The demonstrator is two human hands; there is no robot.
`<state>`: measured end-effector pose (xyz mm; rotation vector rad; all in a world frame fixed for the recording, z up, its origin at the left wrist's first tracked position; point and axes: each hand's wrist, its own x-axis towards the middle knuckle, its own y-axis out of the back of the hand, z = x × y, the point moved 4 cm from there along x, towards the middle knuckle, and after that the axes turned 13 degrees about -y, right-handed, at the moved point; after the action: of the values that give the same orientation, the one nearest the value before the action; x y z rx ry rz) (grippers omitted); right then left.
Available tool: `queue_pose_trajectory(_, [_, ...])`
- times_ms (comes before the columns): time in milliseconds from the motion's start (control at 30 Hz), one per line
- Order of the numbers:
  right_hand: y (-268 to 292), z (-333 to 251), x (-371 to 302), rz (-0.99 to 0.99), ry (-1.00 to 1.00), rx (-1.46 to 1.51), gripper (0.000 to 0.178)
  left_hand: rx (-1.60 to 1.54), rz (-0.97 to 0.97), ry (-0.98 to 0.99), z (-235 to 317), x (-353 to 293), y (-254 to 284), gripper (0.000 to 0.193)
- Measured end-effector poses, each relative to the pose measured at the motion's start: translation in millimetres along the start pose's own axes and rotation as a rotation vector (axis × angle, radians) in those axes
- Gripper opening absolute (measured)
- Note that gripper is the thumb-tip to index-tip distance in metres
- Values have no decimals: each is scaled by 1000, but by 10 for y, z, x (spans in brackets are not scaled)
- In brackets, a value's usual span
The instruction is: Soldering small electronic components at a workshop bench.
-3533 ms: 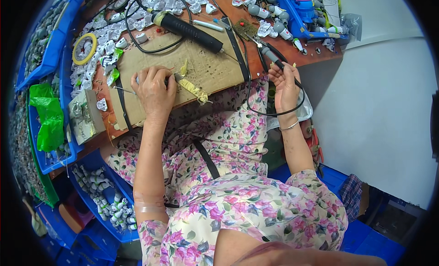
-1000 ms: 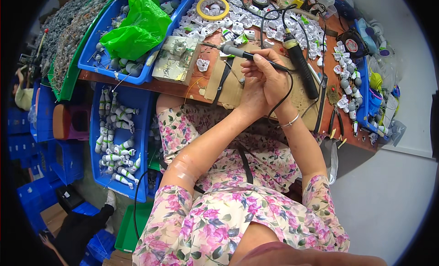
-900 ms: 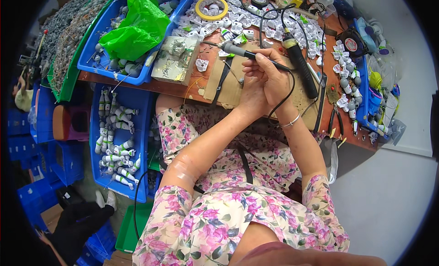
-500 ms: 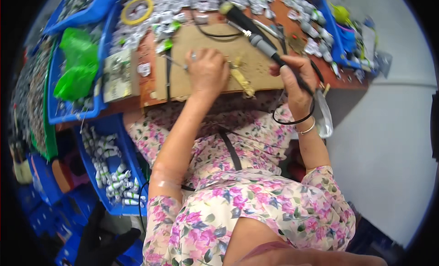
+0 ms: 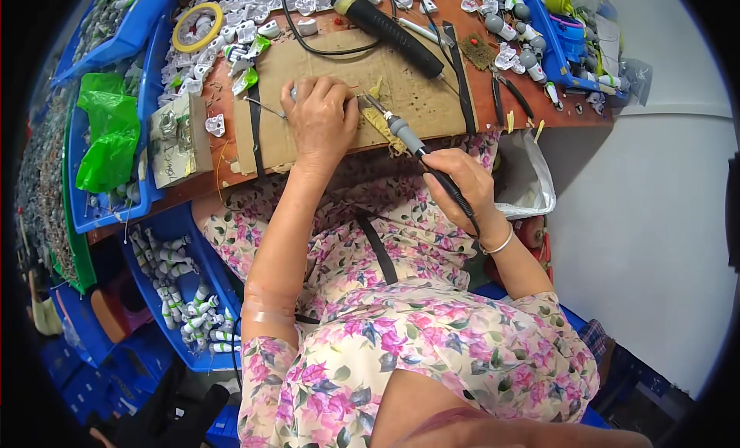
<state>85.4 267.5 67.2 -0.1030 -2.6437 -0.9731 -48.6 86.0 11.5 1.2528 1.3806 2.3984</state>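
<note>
My right hand (image 5: 465, 187) grips a soldering iron (image 5: 408, 137) by its grey and black handle, cord trailing past the wrist. The iron's metal tip points up-left and sits close to my left fingertips; contact cannot be made out. My left hand (image 5: 320, 117) rests on a brown cardboard sheet (image 5: 308, 59), fingers curled around something mostly hidden beneath them. A thin metal rod (image 5: 264, 107) sticks out on that hand's left side. Just below the iron's tip lies a crumpled yellow strip (image 5: 378, 123).
A thick black handled tool (image 5: 393, 36) lies across the cardboard, beside black-handled pliers (image 5: 512, 97). White plastic parts (image 5: 301, 0) and a yellow ring (image 5: 178, 38) lie behind. Blue bins (image 5: 127, 194) stand left, one lower bin (image 5: 202, 272) holding bulb-like parts. A plastic bag (image 5: 532, 178) hangs at right.
My right hand has brought the soldering iron down and left, its tip now by my left fingertips. The iron now points up-left over the cardboard. The whole view has shifted slightly.
</note>
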Motion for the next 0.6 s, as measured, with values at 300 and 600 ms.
queue_pose_trajectory(300, [-72,-38,24,-12,58,-43,32,42,27,-4,5,15,17,5])
queue_pose_trajectory(600, [-89,-35,19,-28,40,-68,33,-5,-3,2,8,15,3,5])
